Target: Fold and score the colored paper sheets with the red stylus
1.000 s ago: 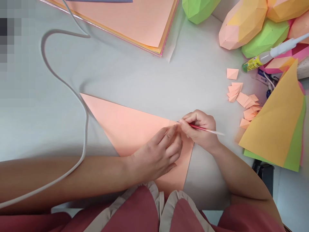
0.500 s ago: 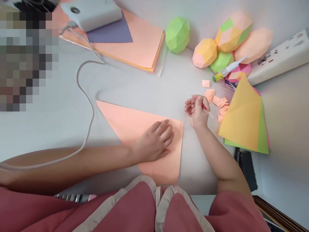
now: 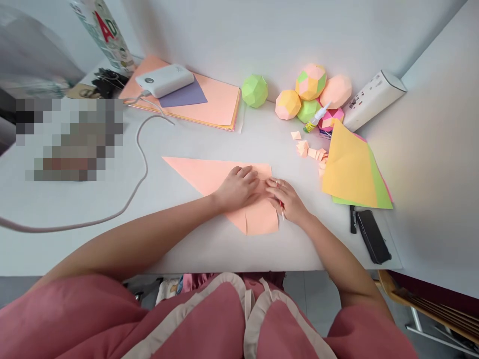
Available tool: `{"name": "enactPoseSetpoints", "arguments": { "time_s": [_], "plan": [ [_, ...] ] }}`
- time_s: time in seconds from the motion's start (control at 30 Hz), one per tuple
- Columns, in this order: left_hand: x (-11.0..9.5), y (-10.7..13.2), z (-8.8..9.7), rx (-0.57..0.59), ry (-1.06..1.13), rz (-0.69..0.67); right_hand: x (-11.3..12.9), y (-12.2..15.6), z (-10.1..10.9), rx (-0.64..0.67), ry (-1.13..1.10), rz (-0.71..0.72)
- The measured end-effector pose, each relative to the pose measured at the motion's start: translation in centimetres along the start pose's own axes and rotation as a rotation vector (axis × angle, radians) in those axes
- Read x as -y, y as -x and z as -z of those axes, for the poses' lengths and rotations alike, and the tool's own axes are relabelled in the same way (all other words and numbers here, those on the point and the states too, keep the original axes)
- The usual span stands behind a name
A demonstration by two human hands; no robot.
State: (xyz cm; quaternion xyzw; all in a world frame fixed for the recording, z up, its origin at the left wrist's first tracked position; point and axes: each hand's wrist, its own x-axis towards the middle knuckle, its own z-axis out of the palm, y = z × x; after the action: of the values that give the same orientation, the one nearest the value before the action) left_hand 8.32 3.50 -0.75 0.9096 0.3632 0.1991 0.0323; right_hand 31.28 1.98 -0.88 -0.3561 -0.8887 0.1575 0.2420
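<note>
peach paper [image 3: 198,172]: lay on the counter [image 3: 232,257]
left hand [image 3: 236,188]: fingers bent over the paper; whether they pinched it was unclear
right hand [image 3: 290,202]: fingers grasped a slim red tool [image 3: 282,205] at the paper's right edge

I observe 1 paper sheet [image 3: 209,174] on the table [image 3: 224,254], frame centre; left hand [image 3: 236,189] on it, right hand [image 3: 290,199] with pen [image 3: 282,204] at its right edge. Upper left: power bank [image 3: 165,83] on a paper stack [image 3: 221,107]. Upper right: glue tube [image 3: 315,118] before paper solids [image 3: 311,82], paper pieces [image 3: 302,148] below, loose sheets [image 3: 348,167] right of these.
</note>
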Motion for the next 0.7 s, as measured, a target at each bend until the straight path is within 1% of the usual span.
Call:
{"name": "enactPoseSetpoints", "arguments": {
  "time_s": [0.13,0.2,0.27,0.37,0.47,0.6,0.7],
  "plan": [
    [0.0,0.1,0.0,-0.049,0.097,0.001,-0.6,-1.2,-0.3,-0.040,0.011,0.000],
    [0.1,0.2,0.0,-0.077,0.153,0.026,-1.1,-1.8,-0.5,-0.006,0.010,0.015],
    [0.3,0.2,-0.1,-0.116,0.209,0.080,-1.3,-1.9,-0.6,0.037,0.009,0.024],
    [0.9,0.2,0.0,-0.185,0.285,0.220,-1.0,-0.9,-0.4,0.047,-0.042,0.048],
    [1.3,0.2,0.3,-0.206,0.355,0.333,0.4,1.1,0.3,0.068,-0.148,0.067],
    [1.6,0.0,0.5,-0.185,0.409,0.364,2.5,3.1,1.2,0.095,-0.197,0.121],
    [1.6,-0.1,0.5,-0.151,0.404,0.354,3.2,3.5,1.3,0.109,-0.224,0.160]
  ]
}}
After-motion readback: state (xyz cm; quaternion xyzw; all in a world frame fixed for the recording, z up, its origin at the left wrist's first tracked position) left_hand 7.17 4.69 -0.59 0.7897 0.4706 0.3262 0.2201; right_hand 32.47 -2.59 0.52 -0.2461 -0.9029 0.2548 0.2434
